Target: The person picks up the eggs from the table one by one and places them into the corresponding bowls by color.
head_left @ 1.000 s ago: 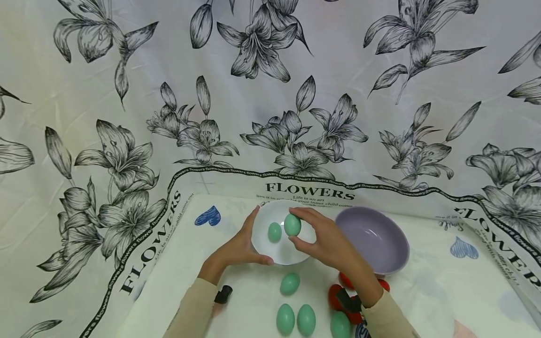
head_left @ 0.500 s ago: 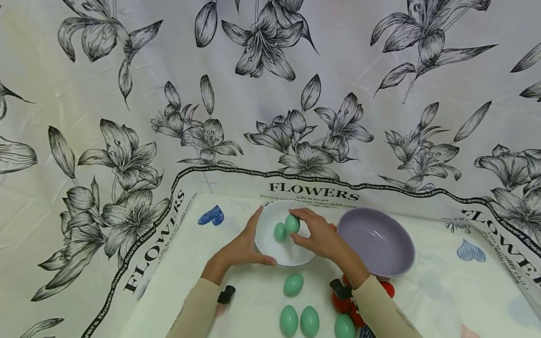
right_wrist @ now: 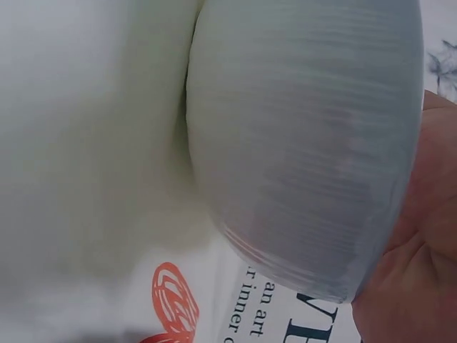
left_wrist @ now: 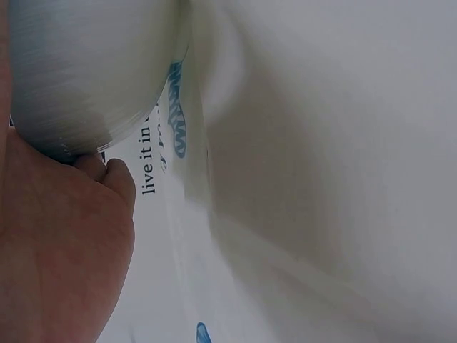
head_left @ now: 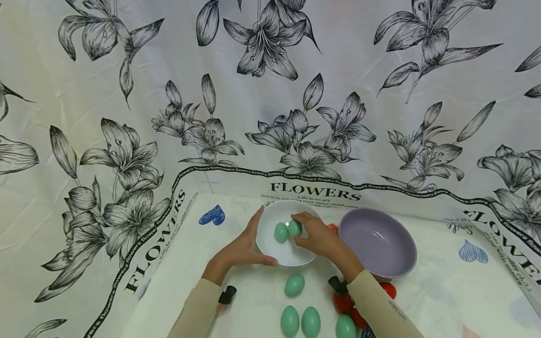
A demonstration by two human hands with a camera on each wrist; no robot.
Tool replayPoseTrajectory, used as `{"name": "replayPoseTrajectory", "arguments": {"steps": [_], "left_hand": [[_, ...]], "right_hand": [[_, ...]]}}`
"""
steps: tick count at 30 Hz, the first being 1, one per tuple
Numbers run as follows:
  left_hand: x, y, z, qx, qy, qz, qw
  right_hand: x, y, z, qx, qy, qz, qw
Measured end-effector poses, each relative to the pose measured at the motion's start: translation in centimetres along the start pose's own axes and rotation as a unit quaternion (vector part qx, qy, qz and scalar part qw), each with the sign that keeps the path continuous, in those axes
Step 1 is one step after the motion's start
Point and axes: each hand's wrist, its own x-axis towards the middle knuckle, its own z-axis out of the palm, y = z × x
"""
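A white bowl (head_left: 287, 253) stands on the cloth, and my left hand (head_left: 241, 246) grips its left side, thumb at the near rim. Inside it, my right hand (head_left: 319, 237) pinches a green egg (head_left: 295, 228) between thumb and fingers. A second green egg (head_left: 281, 232) lies in the bowl just left of the pinched one. In the left wrist view, the fingers of the left hand (left_wrist: 64, 229) curl under the bowl (left_wrist: 93, 71). The right wrist view has the right hand (right_wrist: 414, 257) behind the bowl wall (right_wrist: 307, 143), so the egg is hidden there.
A purple bowl (head_left: 376, 244) stands right of the white one. Nearer me lie several green eggs, one (head_left: 294, 285) alone and a pair (head_left: 289, 321) side by side. Red round things (head_left: 342, 303) lie partly under my right forearm. A flower-printed cloth (head_left: 270, 103) hangs behind.
My right hand has lowered the green egg into the white bowl, beside the other egg. My left hand keeps its grip on the bowl. The view has shifted slightly.
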Motion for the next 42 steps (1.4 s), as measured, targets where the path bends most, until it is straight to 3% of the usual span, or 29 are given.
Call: {"name": "replayPoseTrajectory", "arguments": {"steps": [21,33,42], "left_hand": [[0.3,0.1,0.0,0.005,0.007,0.007,0.9999],[0.1,0.2,-0.1,0.006,0.013,0.003,0.9999],[-0.2,0.0,0.2,0.001,0.013,-0.002,0.9999]], "right_hand": [[1.2,0.3,0.7,-0.056,-0.032,-0.003,0.9979],[1.3,-0.1,1.1,-0.100,-0.056,0.019,0.9933],[1.2,0.1,1.4,-0.086,-0.055,0.008,0.9947]]}}
